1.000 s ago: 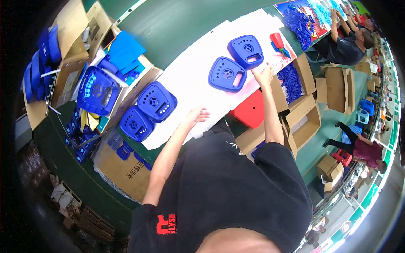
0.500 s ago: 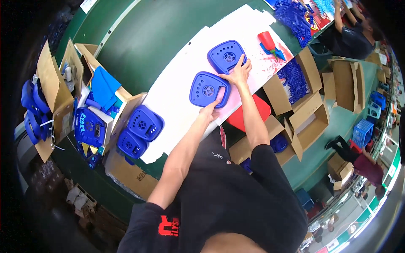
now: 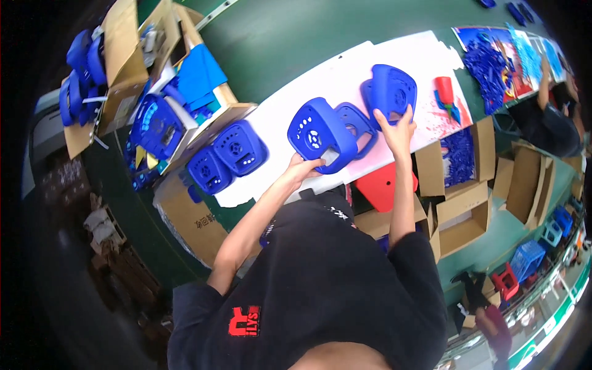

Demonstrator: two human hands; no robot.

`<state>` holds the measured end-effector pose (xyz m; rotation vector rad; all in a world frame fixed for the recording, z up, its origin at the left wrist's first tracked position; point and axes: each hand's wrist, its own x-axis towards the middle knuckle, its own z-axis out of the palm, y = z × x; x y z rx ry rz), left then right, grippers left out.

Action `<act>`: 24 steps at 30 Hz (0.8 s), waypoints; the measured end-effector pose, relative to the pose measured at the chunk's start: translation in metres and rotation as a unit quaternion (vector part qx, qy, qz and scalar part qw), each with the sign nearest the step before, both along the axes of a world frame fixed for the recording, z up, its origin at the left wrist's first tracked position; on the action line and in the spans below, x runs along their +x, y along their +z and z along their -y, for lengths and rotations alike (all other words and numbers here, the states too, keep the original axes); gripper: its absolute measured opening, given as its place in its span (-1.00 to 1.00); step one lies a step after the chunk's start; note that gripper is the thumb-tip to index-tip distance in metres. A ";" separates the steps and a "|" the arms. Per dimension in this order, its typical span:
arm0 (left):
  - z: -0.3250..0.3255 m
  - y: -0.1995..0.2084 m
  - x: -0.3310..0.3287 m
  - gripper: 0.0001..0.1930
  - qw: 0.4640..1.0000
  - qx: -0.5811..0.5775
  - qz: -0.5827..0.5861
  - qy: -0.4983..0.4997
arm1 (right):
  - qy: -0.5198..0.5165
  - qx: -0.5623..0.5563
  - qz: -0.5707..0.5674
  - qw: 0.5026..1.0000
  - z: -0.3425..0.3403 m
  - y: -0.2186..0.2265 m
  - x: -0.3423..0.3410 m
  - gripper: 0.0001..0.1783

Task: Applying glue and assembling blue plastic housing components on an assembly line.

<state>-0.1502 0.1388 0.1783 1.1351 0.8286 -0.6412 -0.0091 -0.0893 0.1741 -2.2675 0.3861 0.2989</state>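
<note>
My left hand (image 3: 300, 171) grips the lower edge of a blue plastic housing (image 3: 336, 132) with a round grille, small holes and a rectangular opening. It is raised and tilted above the white sheet (image 3: 280, 111). My right hand (image 3: 398, 131) holds a second, similar blue housing (image 3: 394, 77) by its lower end, tilted up. Between the two, a blue frame-like part (image 3: 369, 143) with openings lies on the sheet, partly covered by the left housing. Another blue part (image 3: 367, 95) shows behind the right housing, mostly hidden.
Two more blue housings (image 3: 240, 148) lie at the sheet's left end. A red bottle (image 3: 443, 89) is at the right. Cardboard boxes (image 3: 465, 219) and a red stool (image 3: 385, 191) stand near the right side. An open box (image 3: 123, 49) holds blue parts at left. A co-worker (image 3: 552, 123) is far right.
Both housings have been lifted and tilted up off the sheet, revealing blue parts beneath or behind them. My hands have moved apart. The view has shifted.
</note>
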 end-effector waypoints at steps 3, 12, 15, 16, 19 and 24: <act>-0.025 0.051 -0.008 -0.54 0.999 -0.005 0.026 -0.020 | 0.011 0.264 -0.048 0.963 -0.017 0.040 -0.040 0.17; -0.050 0.069 -0.076 -0.37 0.994 -0.001 0.108 0.012 | 0.080 0.577 -0.327 0.744 -0.081 0.088 -0.122 -0.26; -0.059 0.081 -0.082 -0.37 0.991 -0.024 0.125 0.048 | 0.232 0.532 -0.291 0.761 -0.081 0.100 -0.124 -0.19; -0.063 0.083 -0.083 -0.37 0.989 -0.031 0.136 0.050 | 0.248 0.529 -0.285 0.760 -0.080 0.104 -0.127 -0.18; -0.059 0.093 -0.097 -0.35 0.991 -0.015 0.126 0.047 | 0.249 0.543 -0.306 0.742 -0.078 0.114 -0.146 -0.13; -0.054 0.102 -0.096 -0.32 0.988 0.023 0.149 0.023 | 0.346 0.468 -0.237 0.778 -0.078 0.109 -0.157 0.01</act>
